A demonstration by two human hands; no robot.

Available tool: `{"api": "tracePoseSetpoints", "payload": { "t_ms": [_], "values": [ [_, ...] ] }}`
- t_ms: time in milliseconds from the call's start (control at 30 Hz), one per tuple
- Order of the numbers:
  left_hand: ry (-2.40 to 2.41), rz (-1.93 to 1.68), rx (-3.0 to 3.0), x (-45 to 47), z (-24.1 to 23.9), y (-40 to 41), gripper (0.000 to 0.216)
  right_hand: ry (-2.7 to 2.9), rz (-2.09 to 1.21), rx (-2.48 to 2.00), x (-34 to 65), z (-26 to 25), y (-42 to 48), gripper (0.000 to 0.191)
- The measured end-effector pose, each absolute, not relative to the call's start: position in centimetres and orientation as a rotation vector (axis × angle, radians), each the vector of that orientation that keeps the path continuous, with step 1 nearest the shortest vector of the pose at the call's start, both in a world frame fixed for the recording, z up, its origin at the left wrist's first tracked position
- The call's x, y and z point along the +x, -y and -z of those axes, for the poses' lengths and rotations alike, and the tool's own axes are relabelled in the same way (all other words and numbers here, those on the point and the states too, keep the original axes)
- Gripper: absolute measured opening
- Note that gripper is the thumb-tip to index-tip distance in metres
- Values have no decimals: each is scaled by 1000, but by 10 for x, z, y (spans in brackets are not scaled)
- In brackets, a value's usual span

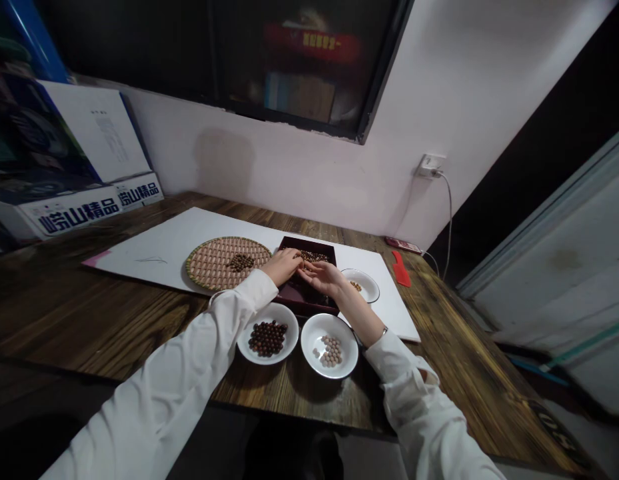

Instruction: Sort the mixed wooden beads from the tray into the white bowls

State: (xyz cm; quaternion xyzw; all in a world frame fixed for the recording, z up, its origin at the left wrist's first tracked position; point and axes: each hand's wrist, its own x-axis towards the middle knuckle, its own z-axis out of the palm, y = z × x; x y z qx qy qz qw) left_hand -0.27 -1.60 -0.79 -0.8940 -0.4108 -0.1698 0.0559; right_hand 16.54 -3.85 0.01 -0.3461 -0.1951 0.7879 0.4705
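1. The left hand [282,267] and the right hand [325,277] are reaching in over the near edge of the dark box [302,305], which is sitting on a white board [189,243] on the wooden desk [114,313].
2. The fingers [293,262] of both hands are curving loosely and nearly meeting above the box; whether they are gripping a bead is too small to tell.
3. Brown beads [313,256] are lying in the far part of the box, just beyond the fingers, and the two hands are about equally near them.
4. A round woven mat [209,263] is lying left of the box, with a cluster of beads [240,262] on it.
5. Two white bowls are sitting just in front of the box: one [268,333] is holding dark beads, the other [329,347] pale beads.
6. A small white dish [360,285] is sitting right of the box, holding a few beads.
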Motion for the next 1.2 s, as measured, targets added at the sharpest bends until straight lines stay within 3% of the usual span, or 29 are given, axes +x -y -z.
{"api": "tracePoseSetpoints", "payload": {
  "t_ms": [200, 567, 767, 1200],
  "values": [
    [1227, 549, -2724, -3, 11, 12, 25, 455, -1917, -798, 166, 3, 36, 36],
    [1366, 438, -2657, -3, 6, 20, 29, 456, -1851, -884, 165, -1, 40, 29],
    [1451, 296, -2584, -3, 7, 23, 29, 481, -1817, -976, 169, 0, 36, 40],
    [1385, 262, -2649, -3, 8, 17, 24, 596, -1658, -1012, 167, 7, 30, 42]
  ]
}}
